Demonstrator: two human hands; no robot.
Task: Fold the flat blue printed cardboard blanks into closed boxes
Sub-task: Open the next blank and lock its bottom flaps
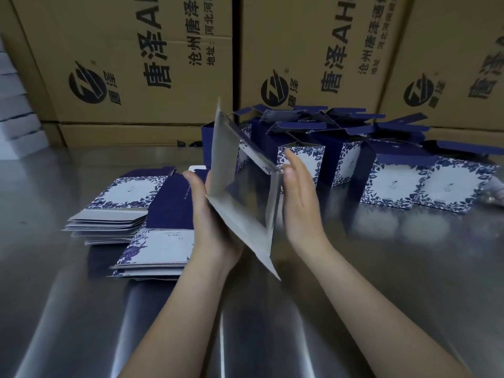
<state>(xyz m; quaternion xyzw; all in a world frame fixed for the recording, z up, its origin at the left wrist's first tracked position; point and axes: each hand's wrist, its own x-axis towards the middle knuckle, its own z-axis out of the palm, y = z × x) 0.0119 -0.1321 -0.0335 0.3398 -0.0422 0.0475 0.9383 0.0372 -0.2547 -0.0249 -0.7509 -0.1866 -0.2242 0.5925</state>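
A cardboard blank (pixel 240 186) is half opened into a tube between my hands, its grey inner side facing me. My left hand (pixel 210 214) supports its left and lower panel with straight fingers. My right hand (pixel 297 195) presses flat against its right edge, fingers straight. Two stacks of flat blue printed blanks (pixel 136 214) lie on the table to the left. Several erected blue boxes (pixel 341 154) with open top flaps stand behind and to the right.
The work surface is a shiny metal table (pixel 381 268). Large brown cartons (pixel 163 64) with black print form a wall along the table's far side. A pile of white items (pixel 13 118) sits at the far left.
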